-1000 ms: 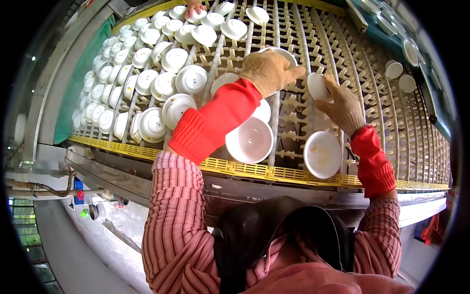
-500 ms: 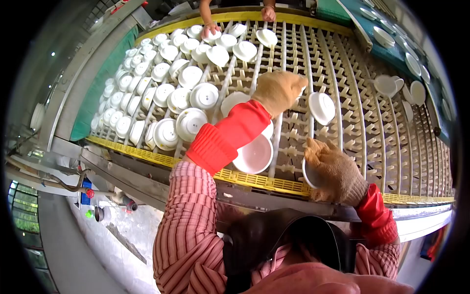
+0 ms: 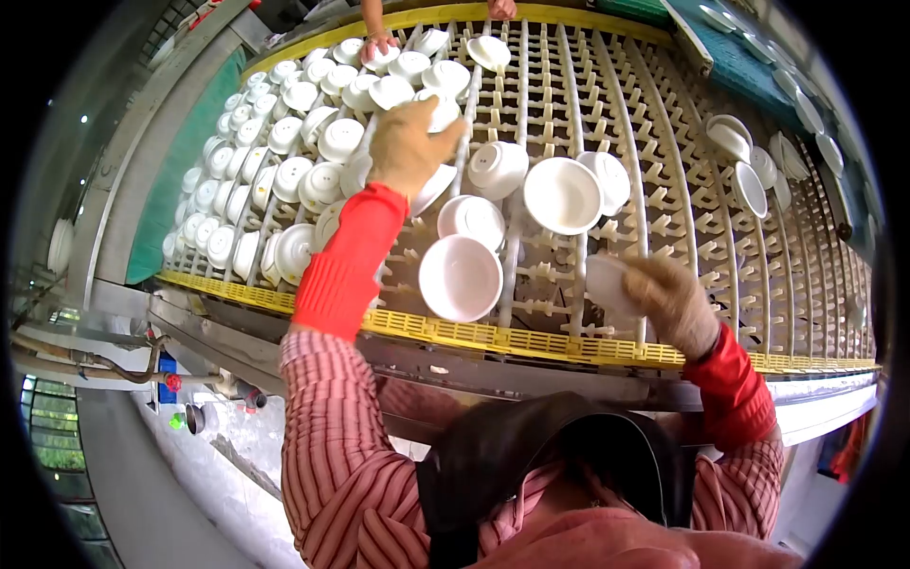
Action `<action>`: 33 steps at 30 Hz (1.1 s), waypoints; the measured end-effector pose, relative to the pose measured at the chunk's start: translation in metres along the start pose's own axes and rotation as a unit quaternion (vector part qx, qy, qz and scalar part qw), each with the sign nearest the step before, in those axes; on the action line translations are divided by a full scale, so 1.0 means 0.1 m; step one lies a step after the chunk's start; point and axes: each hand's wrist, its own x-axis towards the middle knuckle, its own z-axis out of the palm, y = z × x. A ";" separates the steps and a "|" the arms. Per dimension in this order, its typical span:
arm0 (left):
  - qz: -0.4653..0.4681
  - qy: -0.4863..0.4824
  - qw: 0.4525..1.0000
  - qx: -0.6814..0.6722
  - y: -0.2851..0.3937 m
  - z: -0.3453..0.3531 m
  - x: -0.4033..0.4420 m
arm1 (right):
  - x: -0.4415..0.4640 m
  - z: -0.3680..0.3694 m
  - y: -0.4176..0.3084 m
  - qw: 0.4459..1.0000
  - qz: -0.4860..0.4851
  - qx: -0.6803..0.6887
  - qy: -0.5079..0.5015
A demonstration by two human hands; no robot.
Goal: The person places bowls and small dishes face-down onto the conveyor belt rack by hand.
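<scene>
My left hand [image 3: 412, 147], in a tan work glove with a red cuff, reaches out over the rack. Its thumb and fingers are around the edge of a white bowl [image 3: 444, 113], partly hidden by the glove. Lower right, my right hand [image 3: 671, 302], gloved alike, grips another white bowl [image 3: 609, 284] by its side just above the rack; this bowl is slightly blurred. Between my hands, an upward-facing bowl [image 3: 563, 195] leans against a tilted bowl [image 3: 609, 180]. Closer to me lies an open-side-up bowl [image 3: 461, 278], next to an upside-down one [image 3: 471, 221].
The pegged rack [image 3: 540, 308] has a yellow front edge [image 3: 531, 342]. Several upside-down bowls [image 3: 294, 177] crowd its left side. Across it, another person's hand [image 3: 380, 44] touches a bowl. More dishes [image 3: 750, 189] stand at right, beside a green belt [image 3: 749, 76] carrying dishes.
My left hand has moved left and away from me, with a bowl now at its fingers. My right hand has lifted its bowl off the front edge. Another bowl now faces up between them.
</scene>
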 end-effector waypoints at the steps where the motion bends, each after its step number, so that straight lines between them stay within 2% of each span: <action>1: 0.045 -0.043 0.998 -0.002 0.22 -0.08 -0.14 | 0.08 -0.07 -0.04 0.997 0.044 0.057 0.026; 2: 0.158 -0.031 0.987 -0.002 0.26 0.00 -0.27 | 0.17 -0.13 -0.07 0.994 0.051 0.074 0.056; 3: 0.211 -0.089 0.972 -0.044 0.40 -0.02 -0.34 | 0.30 -0.20 -0.09 0.994 0.016 0.056 0.089; 4: 0.240 -0.182 0.954 -0.005 0.75 -0.16 -0.38 | 0.46 -0.29 -0.12 0.991 -0.042 0.002 0.125; 5: 0.248 -0.198 0.948 0.025 0.92 -0.13 -0.55 | 0.67 -0.39 -0.15 0.975 -0.129 -0.083 0.159; 7: 0.269 -0.198 0.941 0.051 1.13 -0.04 -0.69 | 1.19 -0.47 -0.32 0.884 -0.317 -0.253 0.233; 9: 0.292 -0.171 0.940 0.043 1.21 0.06 -0.75 | 1.68 -0.38 -0.62 0.766 -0.464 -0.338 0.290; 10: 0.284 -0.143 0.948 0.030 1.22 0.05 -0.76 | 1.96 -0.38 -0.66 0.750 -0.450 -0.383 0.298; 12: 0.260 -0.086 0.962 0.007 1.18 -0.02 -0.79 | 2.30 -0.31 -0.53 0.751 -0.450 -0.395 0.276; 13: 0.195 -0.134 0.971 0.041 1.12 -0.09 -0.79 | 2.25 -0.29 -0.41 0.777 -0.390 -0.425 0.253; 15: 0.129 -0.075 0.987 0.056 0.76 -0.17 -0.74 | 2.18 -0.09 -0.07 0.818 -0.418 -0.296 0.261; 17: 0.038 -0.054 0.996 0.057 0.42 -0.21 -0.68 | 1.68 0.15 -0.09 0.924 -0.277 -0.245 0.095; 18: -0.018 -0.058 0.997 0.051 0.29 -0.22 -0.64 | 1.52 0.17 -0.20 0.910 -0.251 -0.329 0.016; 20: -0.165 -0.172 0.970 -0.045 0.13 -0.19 -0.66 | 1.47 0.21 -0.10 0.826 -0.280 -0.489 -0.015; 21: -0.147 -0.173 0.974 -0.023 0.10 -0.19 -0.65 | 1.45 0.22 -0.05 0.774 -0.300 -0.557 -0.028; 22: -0.130 -0.176 0.976 -0.001 0.06 -0.18 -0.65 | 1.48 0.16 0.10 0.778 -0.294 -0.553 -0.053; 24: -0.166 -0.239 0.957 0.009 0.15 -0.29 -0.64 | 1.49 0.12 0.05 0.786 -0.260 -0.558 -0.058; 26: -0.181 -0.275 0.943 0.044 0.29 -0.45 -0.68 | 1.40 0.17 -0.11 0.862 -0.129 -0.483 -0.084; 27: -0.173 -0.279 0.942 0.072 0.45 -0.54 -0.70 | 1.26 0.19 -0.43 0.894 -0.055 -0.437 -0.085; 29: -0.132 -0.278 0.942 0.131 0.63 -0.59 -0.82 | 1.18 0.18 -0.62 0.974 0.029 -0.223 -0.004; 30: -0.114 -0.306 0.936 0.130 0.79 -0.65 -0.87 | 1.15 0.16 -0.62 0.990 0.074 -0.112 0.037; 32: -0.079 -0.361 0.920 0.128 1.15 -0.81 -0.98 | 1.47 -0.10 -0.21 0.955 -0.155 -0.250 0.044; 33: -0.035 -0.313 0.941 0.124 1.20 -0.77 -1.13 | 1.55 -0.14 -0.12 0.915 -0.264 -0.278 0.124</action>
